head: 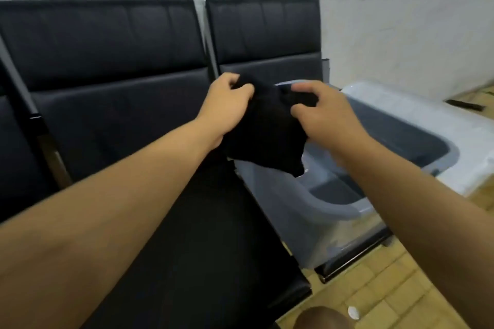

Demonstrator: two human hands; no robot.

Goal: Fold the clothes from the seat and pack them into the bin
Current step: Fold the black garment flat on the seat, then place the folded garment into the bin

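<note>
Black garment (264, 136) hides bin (334, 208) near rim; hands blurred.

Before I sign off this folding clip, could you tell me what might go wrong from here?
The black garment, gripped in the air by the left hand and right hand, looks bunched, so it may reach the bin unfolded. Its hanging corner could also catch the bin's rim.

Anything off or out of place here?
Mostly normal. The bin rests tilted on the end seat, overhanging its edge. A small white round thing lies loose on the floor. Both hands grip the black garment.
</note>
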